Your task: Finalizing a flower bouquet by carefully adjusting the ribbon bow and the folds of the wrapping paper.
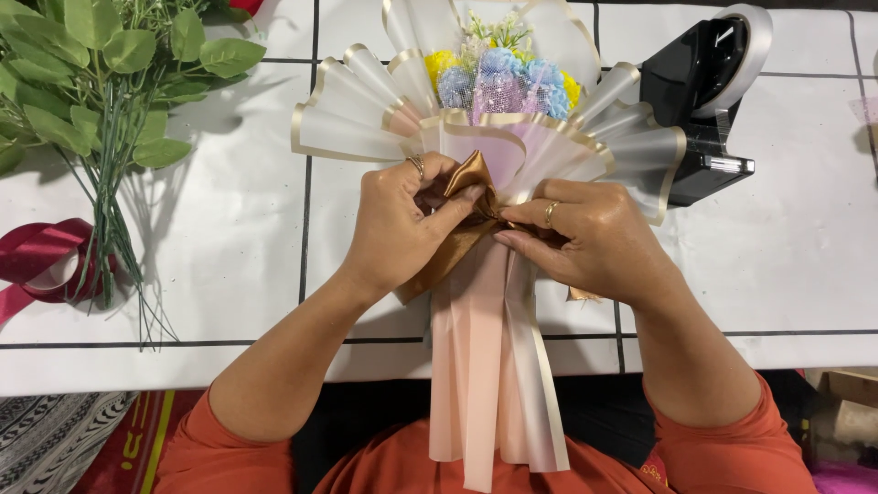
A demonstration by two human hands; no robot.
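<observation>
A bouquet [498, 82] of blue and yellow flowers lies on the white table [229, 238], wrapped in frosted sheets with gold edges and pink paper [489, 366] that hangs toward me. At its waist sits a bronze satin ribbon [466, 174]. My left hand [402, 215] pinches a loop of that ribbon between thumb and fingers. My right hand [585, 233] grips the ribbon at the knot, fingers closed. Both hands wear a ring.
A bunch of green leafy stems [101, 101] lies at the left, beside a roll of dark red ribbon [41, 261]. A black tape dispenser [704, 101] stands at the right, close to the wrap. A patterned cloth [55, 439] lies below the table edge.
</observation>
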